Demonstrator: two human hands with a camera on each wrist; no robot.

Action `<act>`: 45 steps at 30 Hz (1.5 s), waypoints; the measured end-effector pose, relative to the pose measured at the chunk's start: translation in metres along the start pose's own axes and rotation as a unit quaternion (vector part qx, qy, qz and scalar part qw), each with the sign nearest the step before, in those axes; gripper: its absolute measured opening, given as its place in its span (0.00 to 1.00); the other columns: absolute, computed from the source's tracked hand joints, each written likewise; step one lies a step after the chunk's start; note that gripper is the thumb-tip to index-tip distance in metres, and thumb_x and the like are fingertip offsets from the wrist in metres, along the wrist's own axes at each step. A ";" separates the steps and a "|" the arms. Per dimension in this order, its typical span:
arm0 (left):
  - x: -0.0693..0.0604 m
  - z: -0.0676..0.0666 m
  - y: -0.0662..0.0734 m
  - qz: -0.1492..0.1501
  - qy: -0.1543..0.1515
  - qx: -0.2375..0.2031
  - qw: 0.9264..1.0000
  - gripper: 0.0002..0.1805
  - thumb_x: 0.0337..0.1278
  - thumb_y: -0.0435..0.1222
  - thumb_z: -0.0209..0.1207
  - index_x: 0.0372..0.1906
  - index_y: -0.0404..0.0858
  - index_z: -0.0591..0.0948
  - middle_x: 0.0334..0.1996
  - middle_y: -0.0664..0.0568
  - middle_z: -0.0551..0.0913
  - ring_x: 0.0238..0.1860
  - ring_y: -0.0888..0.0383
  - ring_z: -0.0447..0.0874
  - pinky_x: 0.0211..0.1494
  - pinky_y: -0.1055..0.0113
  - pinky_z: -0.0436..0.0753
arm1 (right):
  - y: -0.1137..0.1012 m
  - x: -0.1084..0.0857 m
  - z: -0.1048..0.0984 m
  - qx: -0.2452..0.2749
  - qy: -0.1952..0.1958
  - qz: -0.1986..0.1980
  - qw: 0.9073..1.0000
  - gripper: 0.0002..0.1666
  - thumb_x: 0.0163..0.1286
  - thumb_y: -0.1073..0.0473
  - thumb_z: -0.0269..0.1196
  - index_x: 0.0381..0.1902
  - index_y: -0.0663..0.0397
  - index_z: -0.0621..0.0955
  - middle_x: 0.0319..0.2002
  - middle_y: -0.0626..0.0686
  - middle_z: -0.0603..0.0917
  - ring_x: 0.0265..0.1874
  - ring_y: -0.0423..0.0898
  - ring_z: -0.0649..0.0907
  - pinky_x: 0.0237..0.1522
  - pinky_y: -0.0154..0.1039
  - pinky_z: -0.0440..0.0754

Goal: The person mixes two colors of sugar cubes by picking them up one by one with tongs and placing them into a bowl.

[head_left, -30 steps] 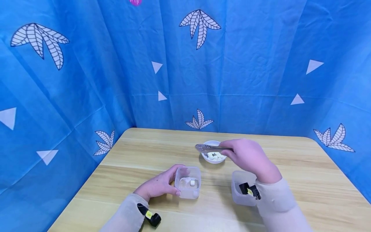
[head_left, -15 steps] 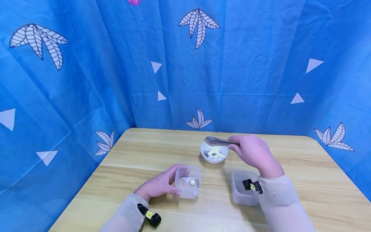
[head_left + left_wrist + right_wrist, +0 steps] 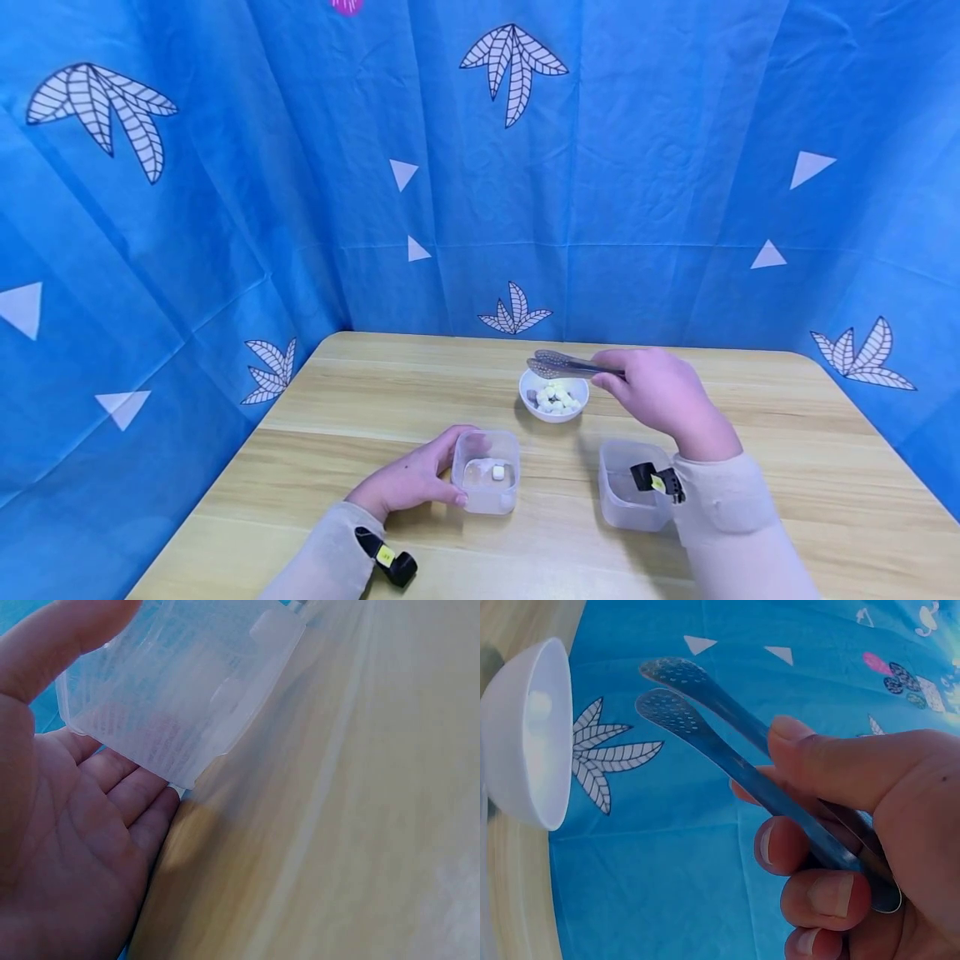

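My right hand (image 3: pixel 660 396) grips metal tongs (image 3: pixel 570 365) above a small white bowl (image 3: pixel 529 408). In the right wrist view the two perforated tips of the tongs stand a little apart with nothing between them. Inside the bowl lie several small white cubes (image 3: pixel 557 402). With thumb in front and fingers behind, my left hand (image 3: pixel 412 477) holds the left side of a clear square plastic container (image 3: pixel 495 502). One white cube (image 3: pixel 498 472) is on that container's floor. The left wrist view shows the container wall between thumb and fingers.
A second clear square container (image 3: pixel 633 515) stands to the right, under my right wrist and partly hidden by the strapped camera. The wooden table (image 3: pixel 405 392) runs back to a blue patterned curtain (image 3: pixel 645 208), which also borders it on both sides.
The tongs and right hand have moved right and slightly back, uncovering more of the bowl. The tongs' tips have spread apart since half a second ago. My left hand and its container have stayed still.
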State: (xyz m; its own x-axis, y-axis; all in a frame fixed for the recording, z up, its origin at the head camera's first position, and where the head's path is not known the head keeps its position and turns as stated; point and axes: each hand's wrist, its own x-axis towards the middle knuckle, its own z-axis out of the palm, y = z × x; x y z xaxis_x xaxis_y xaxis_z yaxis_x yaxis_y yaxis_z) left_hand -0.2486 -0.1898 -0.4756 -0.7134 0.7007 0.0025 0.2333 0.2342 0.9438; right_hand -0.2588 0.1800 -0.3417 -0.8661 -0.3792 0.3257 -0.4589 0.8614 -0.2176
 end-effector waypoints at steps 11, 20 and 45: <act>-0.001 -0.002 -0.003 0.029 -0.004 -0.004 1.000 0.45 0.52 0.36 0.71 0.74 0.47 0.60 0.70 0.50 0.70 0.73 0.50 0.64 0.73 0.69 0.60 | -0.022 -0.005 -0.010 0.026 -0.028 -0.050 0.998 0.16 0.69 0.49 0.67 0.53 0.42 0.87 0.35 0.38 0.85 0.29 0.39 0.78 0.34 0.43 0.78; -0.001 -0.003 -0.003 0.010 -0.002 0.000 1.000 0.46 0.51 0.39 0.71 0.74 0.51 0.61 0.70 0.54 0.70 0.72 0.54 0.64 0.73 0.68 0.59 | -0.041 -0.008 -0.011 0.047 -0.073 -0.104 0.991 0.12 0.67 0.50 0.69 0.48 0.39 0.87 0.31 0.33 0.81 0.25 0.35 0.75 0.31 0.38 0.76; 0.002 -0.006 -0.004 0.027 -0.015 0.015 0.999 0.46 0.53 0.40 0.70 0.76 0.48 0.59 0.70 0.53 0.70 0.71 0.54 0.66 0.74 0.64 0.61 | -0.117 0.020 0.021 -0.121 -0.170 -0.142 0.968 0.16 0.57 0.51 0.75 0.19 0.34 0.78 0.16 0.37 0.72 0.19 0.41 0.72 0.22 0.42 0.70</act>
State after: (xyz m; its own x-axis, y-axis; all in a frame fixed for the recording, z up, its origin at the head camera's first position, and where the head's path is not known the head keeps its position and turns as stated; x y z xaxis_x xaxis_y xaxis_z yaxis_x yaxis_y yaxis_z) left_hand -0.2548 -0.1936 -0.4775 -0.6797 0.7322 0.0440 0.2914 0.2145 0.9323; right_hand -0.2269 0.0648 -0.3293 -0.7463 -0.6655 0.0096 -0.6633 0.7449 0.0711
